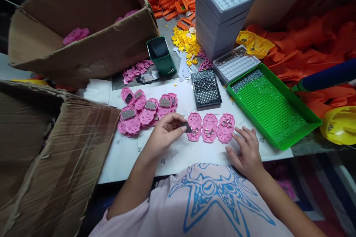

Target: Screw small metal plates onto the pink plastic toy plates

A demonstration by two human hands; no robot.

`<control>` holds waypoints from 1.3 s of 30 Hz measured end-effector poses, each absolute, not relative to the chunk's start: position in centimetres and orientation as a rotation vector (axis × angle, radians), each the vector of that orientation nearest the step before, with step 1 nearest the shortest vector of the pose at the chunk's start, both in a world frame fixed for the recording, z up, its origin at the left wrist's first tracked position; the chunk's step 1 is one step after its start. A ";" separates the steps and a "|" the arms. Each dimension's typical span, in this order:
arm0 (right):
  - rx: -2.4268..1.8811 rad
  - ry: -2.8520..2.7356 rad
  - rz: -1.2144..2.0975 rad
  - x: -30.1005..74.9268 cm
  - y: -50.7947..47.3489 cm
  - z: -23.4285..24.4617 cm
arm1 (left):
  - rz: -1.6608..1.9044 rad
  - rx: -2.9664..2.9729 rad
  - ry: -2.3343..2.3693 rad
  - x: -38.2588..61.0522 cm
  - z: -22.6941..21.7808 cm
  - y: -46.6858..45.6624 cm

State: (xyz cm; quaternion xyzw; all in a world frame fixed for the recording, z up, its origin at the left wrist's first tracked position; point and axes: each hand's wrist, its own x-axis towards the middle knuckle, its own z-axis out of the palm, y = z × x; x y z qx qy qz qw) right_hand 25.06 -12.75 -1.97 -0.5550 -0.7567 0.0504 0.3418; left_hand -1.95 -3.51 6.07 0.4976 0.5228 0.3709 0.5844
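Between the thumb and fingers of my left hand (168, 131) is a small flat dark plate (188, 127), held over the edge of the leftmost pink plastic part (194, 118). Beside that part lie a middle pink part (209, 121) and a right pink part (224, 134), all in a row with shiny metal bits in them. My right hand (246, 150) has its fingers spread, the fingertips close by the right pink part. To the left sits a pile of pink parts (130, 125), several topped with grey or dark plates.
Behind the row stands a black perforated tray (207, 100) of small metal pieces. A green perforated tray (278, 118) lies at right, near a stack of white trays (219, 26). A green bin (164, 59), yellow pieces (185, 42) and cardboard boxes (91, 52) surround the white work surface (150, 159).
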 end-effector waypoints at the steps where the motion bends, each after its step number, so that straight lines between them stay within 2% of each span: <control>1: -1.450 -1.968 0.125 25.0 -12.8 -1.9 | 0.881 1.238 1.231 -1.8 5.9 -3.9; 7: -1.492 -1.962 0.096 24.9 -12.9 -2.0 | 0.925 1.821 1.285 -1.7 3.1 -5.4; 12: -1.505 -1.966 0.104 25.0 -13.0 -2.0 | 0.869 2.087 1.081 -2.2 1.0 -5.1; 20: -1.516 -1.979 0.136 25.1 -13.0 -1.7 | 0.739 2.443 1.029 -2.4 1.1 -5.1; 39: -1.493 -2.008 0.228 25.6 -13.0 -1.3 | 0.583 2.397 0.966 -2.3 1.5 -4.2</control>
